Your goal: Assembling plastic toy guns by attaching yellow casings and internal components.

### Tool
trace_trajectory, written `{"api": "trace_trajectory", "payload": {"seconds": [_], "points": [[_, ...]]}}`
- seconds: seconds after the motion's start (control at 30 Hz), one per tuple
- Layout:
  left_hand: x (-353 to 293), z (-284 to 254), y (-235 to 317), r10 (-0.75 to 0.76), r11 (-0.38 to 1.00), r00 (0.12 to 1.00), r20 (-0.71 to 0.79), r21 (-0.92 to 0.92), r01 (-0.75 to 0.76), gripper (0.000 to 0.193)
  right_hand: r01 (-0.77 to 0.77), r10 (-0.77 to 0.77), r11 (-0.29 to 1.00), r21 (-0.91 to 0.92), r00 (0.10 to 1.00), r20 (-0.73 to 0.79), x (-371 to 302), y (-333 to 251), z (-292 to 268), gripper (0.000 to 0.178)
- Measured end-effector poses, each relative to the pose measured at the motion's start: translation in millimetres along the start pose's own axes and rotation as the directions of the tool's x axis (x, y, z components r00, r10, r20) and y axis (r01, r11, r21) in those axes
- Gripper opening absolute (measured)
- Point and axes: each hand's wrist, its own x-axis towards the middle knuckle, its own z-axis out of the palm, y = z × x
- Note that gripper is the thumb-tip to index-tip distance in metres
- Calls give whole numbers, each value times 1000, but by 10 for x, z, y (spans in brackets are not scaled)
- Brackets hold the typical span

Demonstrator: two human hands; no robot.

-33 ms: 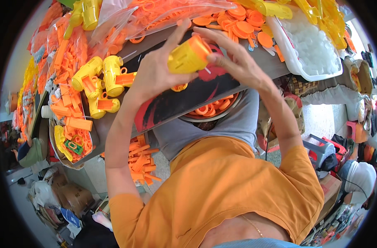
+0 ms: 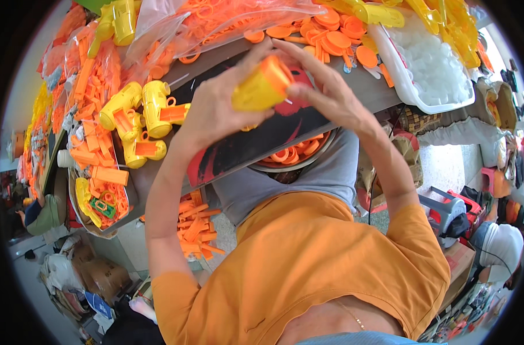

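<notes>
"Where's the thing being worked on?"
"The yellow tube (image 2: 256,91) is raised above the table (image 2: 368,95), between the two hands. Make it the clock's centre, with twelve pointing away from the wearer. Its orange end (image 2: 277,72) tilts toward one o'clock."

"And the hands?"
"The left hand (image 2: 215,103), on the nine o'clock side, grasps the tube's body. The right hand (image 2: 338,95), toward three, curls its fingers beyond the orange end, thumb right by it. There's blur, so I can't tell whether that hand grips."

"What's closest around them?"
"Underneath is a black and red mat (image 2: 239,150) on the table. At five o'clock, by the lap, a bowl (image 2: 273,169) holds orange rings (image 2: 296,152). At eleven, a clear bag (image 2: 227,23) is full of orange bits."

"A little further out?"
"Orange discs (image 2: 338,39) are spread at two. At nine, several yellow toy parts (image 2: 155,109) lie together, with orange pieces fitted to them."

"And furthest?"
"At seven, lower than the table, there's a heap of orange sticks (image 2: 196,227). At three, a white tub (image 2: 440,107) holds pale, see-through pieces (image 2: 437,66). At eight, a tray holds orange and yellow parts plus a green one (image 2: 103,207). Beyond it, still at eight, another person's green sleeve (image 2: 45,215) shows."
</notes>
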Motion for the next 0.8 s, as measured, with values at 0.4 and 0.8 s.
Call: {"api": "trace_trajectory", "payload": {"seconds": [0.4,0.8], "points": [[-203,123,56,233,936,962,144,236,-262,61,130,-131,991,42,991,34,175,-177,293,28],[-347,-128,50,-263,911,965,-19,-334,242,76,-204,-30,722,-661,945,-324,621,482,44,28]]}}
